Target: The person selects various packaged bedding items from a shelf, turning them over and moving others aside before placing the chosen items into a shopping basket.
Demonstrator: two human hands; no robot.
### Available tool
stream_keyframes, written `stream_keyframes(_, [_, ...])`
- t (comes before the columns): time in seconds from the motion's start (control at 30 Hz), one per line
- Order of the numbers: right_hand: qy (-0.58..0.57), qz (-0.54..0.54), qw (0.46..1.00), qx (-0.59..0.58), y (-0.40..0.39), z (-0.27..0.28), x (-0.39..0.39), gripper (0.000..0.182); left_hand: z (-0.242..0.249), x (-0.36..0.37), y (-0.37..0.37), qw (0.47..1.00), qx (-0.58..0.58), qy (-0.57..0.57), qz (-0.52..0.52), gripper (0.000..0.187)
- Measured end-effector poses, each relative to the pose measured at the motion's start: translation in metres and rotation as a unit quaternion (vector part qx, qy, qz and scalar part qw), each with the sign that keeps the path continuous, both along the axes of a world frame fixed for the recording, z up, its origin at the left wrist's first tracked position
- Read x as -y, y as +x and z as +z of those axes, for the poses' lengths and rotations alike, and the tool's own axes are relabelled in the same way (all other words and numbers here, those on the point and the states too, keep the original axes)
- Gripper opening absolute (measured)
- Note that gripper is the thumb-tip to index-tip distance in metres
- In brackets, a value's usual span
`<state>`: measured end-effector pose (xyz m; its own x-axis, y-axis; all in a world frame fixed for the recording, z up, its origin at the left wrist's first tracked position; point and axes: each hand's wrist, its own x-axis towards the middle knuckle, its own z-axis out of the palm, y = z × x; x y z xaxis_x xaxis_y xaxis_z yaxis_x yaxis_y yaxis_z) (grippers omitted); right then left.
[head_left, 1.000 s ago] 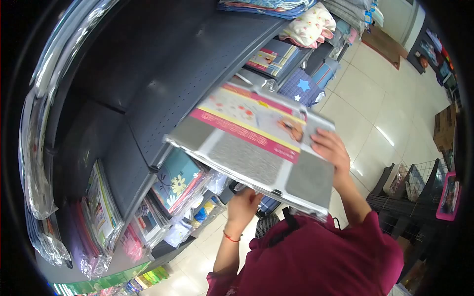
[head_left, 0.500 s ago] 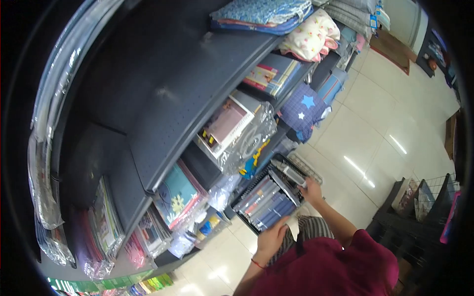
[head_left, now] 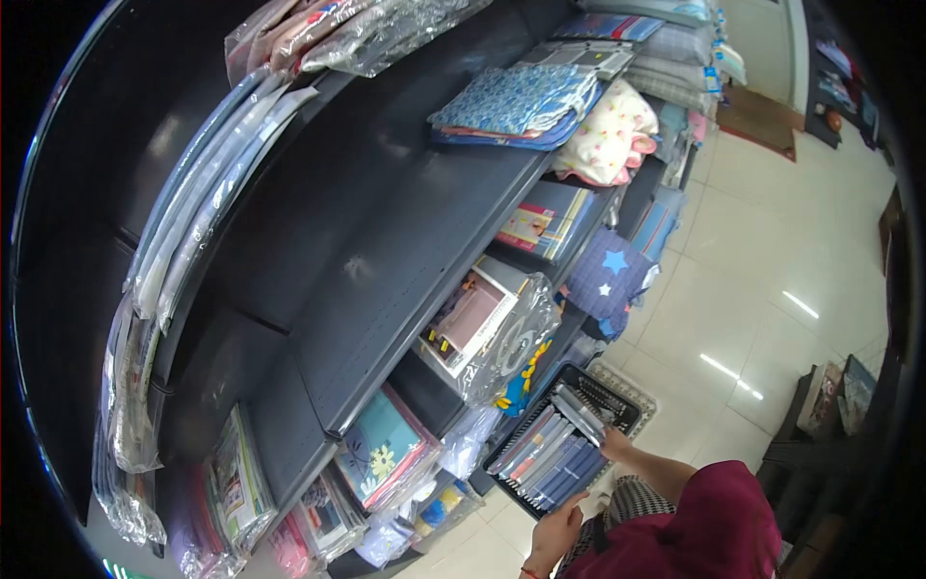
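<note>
A black plastic basket stands low beside the shelves, packed with flat plastic-wrapped packets in grey, white and dark blue. My right hand is closed on the end of a grey packet standing at the right side of the row. At the basket's near edge, my left hand is closed against the rim, its thumb on top; the other fingers are partly hidden.
Dark metal shelves rise on the left, bearing folded bedding, a white boxed item and wrapped textiles. A beige woven basket lies just behind the black one. Tiled floor stretches right, towards a dark rack.
My right hand has brought the grey packet from the basket's far right side against the row of packets. My left hand stays at the near rim. The view has shifted, showing more upper shelf.
</note>
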<state>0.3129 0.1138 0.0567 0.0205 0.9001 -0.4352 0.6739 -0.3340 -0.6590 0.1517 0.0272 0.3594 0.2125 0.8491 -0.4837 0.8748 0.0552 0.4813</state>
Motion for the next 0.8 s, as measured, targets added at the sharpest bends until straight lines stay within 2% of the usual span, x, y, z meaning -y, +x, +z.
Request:
stream_keyframes(0.1, [0.049, 0.006, 0.996, -0.068, 0.016, 0.006, 0.043, 0.035, -0.002, 0.001, -0.002, 0.996, 0.081, -0.033, -0.020, 0.031])
stream_keyframes(0.2, [0.094, -0.085, 0.972, -0.197, 0.026, 0.011, 0.086, 0.020, -0.009, 0.006, -0.001, 0.977, 0.200, -0.030, -0.073, 0.032])
stream_keyframes(0.23, [0.039, -0.121, 0.970, -0.209, 0.029, 0.078, 0.094, 0.018, -0.013, 0.011, 0.001, 0.964, 0.248, -0.042, -0.089, 0.032])
stream_keyframes(0.3, [0.077, -0.195, 0.886, -0.414, 0.035, 0.075, 0.115, 0.020, -0.015, 0.017, 0.010, 0.920, 0.377, -0.070, -0.081, 0.029])
stream_keyframes(0.33, [0.130, -0.214, 0.898, -0.360, 0.035, 0.109, 0.122, 0.020, -0.013, 0.019, 0.017, 0.913, 0.394, -0.081, -0.075, 0.028])
stream_keyframes(0.4, [0.228, -0.249, 0.907, -0.250, 0.028, 0.232, 0.136, 0.021, -0.023, 0.026, 0.027, 0.898, 0.414, -0.136, -0.058, 0.027])
stream_keyframes(0.47, [0.357, -0.215, 0.900, -0.128, 0.020, 0.300, 0.157, 0.020, -0.054, 0.026, 0.045, 0.878, 0.422, -0.224, -0.039, 0.028])
stream_keyframes(0.5, [0.414, -0.193, 0.887, -0.064, 0.017, 0.317, 0.165, 0.020, -0.070, 0.031, 0.057, 0.870, 0.464, -0.148, -0.076, 0.030])
stream_keyframes(0.53, [0.465, -0.149, 0.871, -0.058, 0.014, 0.320, 0.173, 0.021, -0.091, 0.039, 0.069, 0.854, 0.504, -0.070, -0.109, 0.033])
stream_keyframes(0.6, [0.481, -0.033, 0.876, -0.005, 0.023, 0.279, 0.183, 0.023, -0.168, 0.070, 0.122, 0.663, 0.706, -0.240, -0.059, 0.044])
stream_keyframes(0.63, [0.487, 0.026, 0.873, 0.017, 0.031, 0.257, 0.184, 0.024, -0.156, 0.073, 0.119, 0.627, 0.701, -0.341, 0.014, 0.040])
stream_keyframes(0.7, [0.385, -0.122, 0.908, -0.108, 0.061, 0.227, 0.190, 0.029, -0.063, 0.069, 0.113, 0.521, 0.660, -0.517, 0.163, 0.036])
stream_keyframes(0.73, [0.308, -0.198, 0.914, -0.178, 0.079, 0.202, 0.189, 0.029, 0.014, 0.063, 0.108, 0.607, 0.606, -0.485, 0.172, 0.047])
stream_keyframes(0.77, [0.220, -0.269, 0.905, -0.247, 0.092, 0.189, 0.189, 0.031, 0.039, 0.059, 0.111, 0.664, 0.639, -0.384, 0.058, 0.046])
stream_keyframes(0.8, [0.176, -0.227, 0.945, -0.159, 0.103, 0.192, 0.191, 0.033, 0.054, 0.060, 0.112, 0.707, 0.650, -0.273, -0.052, 0.046])
